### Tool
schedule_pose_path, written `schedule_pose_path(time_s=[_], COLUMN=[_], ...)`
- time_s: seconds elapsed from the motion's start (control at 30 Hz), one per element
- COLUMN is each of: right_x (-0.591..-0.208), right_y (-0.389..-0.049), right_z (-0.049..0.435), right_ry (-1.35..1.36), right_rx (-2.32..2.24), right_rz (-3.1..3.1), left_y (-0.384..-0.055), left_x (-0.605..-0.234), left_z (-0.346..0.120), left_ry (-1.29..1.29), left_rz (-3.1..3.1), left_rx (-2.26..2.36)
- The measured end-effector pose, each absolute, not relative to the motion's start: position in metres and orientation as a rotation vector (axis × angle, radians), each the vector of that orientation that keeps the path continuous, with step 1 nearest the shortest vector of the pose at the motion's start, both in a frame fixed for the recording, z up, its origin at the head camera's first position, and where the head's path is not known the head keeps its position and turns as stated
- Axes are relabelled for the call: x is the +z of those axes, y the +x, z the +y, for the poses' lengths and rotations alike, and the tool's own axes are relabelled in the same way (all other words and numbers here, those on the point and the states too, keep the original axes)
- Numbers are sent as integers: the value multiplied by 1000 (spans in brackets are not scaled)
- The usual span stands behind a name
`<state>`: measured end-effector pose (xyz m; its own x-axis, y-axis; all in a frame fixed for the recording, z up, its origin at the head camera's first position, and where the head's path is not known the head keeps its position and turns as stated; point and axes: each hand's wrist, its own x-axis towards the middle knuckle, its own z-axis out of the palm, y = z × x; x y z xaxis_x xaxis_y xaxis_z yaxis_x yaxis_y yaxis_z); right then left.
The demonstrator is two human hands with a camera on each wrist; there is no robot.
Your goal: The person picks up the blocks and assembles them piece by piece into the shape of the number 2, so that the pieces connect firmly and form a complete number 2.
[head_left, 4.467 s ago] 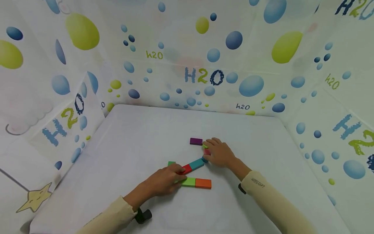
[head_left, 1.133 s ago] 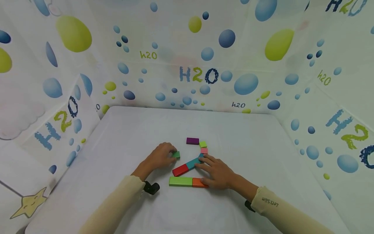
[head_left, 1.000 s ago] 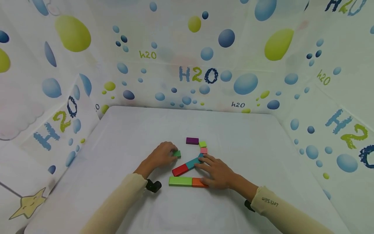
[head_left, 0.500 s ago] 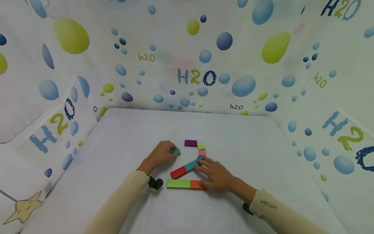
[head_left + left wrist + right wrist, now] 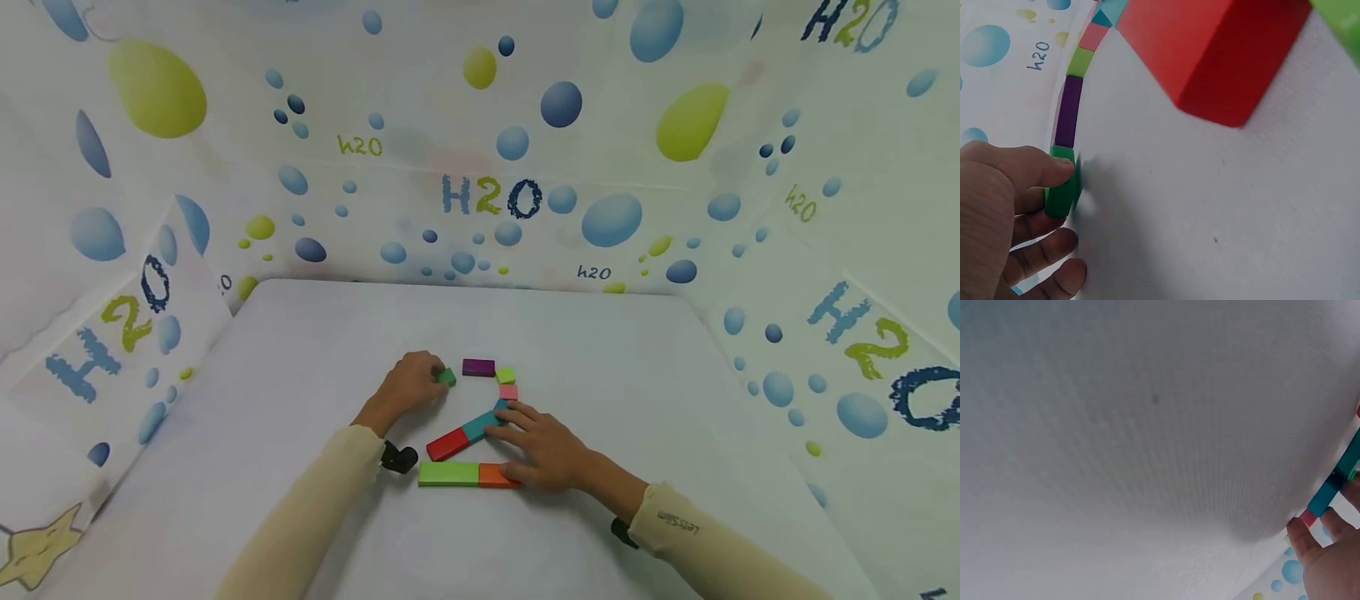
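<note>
My left hand [image 5: 408, 383] pinches a green block [image 5: 446, 377] between thumb and fingers, close to the left end of a purple block [image 5: 478, 367]. In the left wrist view the green block [image 5: 1060, 187] overlaps the purple block's near end. From the purple block a chain bends down through a small lime block [image 5: 506, 376], a pink block [image 5: 508, 392], a small blue piece, a teal block [image 5: 478, 427] and a red block [image 5: 447, 445]. My right hand [image 5: 543, 450] lies with spread fingers over the blue piece, teal block and an orange block [image 5: 491, 476].
A longer lime block [image 5: 448, 474] meets the orange block in a row at the front. All lie on a white-covered table [image 5: 337, 325]. Printed curtains [image 5: 450, 100] stand behind and at both sides. A dark wrist camera [image 5: 400, 458] sits under the left sleeve.
My left hand has left the red and lime blocks and carried the green block away from me, towards the purple one. My right hand came nearer from the pink block, then stayed there.
</note>
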<state>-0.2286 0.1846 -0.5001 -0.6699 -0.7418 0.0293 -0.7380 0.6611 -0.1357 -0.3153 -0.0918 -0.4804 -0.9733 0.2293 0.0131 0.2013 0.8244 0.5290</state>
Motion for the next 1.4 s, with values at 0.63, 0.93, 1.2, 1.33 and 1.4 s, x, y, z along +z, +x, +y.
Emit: schedule_pose_path(time_s=[0.63, 0.93, 1.2, 1.33, 1.4], right_x=[-493, -491, -484, -479, -478], right_y=[-221, -224, -228, -228, -228], right_z=[179, 178, 173, 173, 173], right_ry=[-1246, -1253, -1208, -1168, -1150], right_rx=[-232, -202, -174, -185, -203], right_rz=[2830, 2836, 2809, 2796, 2783], left_y=[-324, -325, -323, -322, -320], left_x=[-484, -484, -482, -481, -480], left_z=[-88, -88, -91, -93, -94], left_ry=[284, 293, 265, 272, 269], left_rz=[3005, 3029, 2991, 2970, 2962], left_rx=[767, 742, 746, 764, 761])
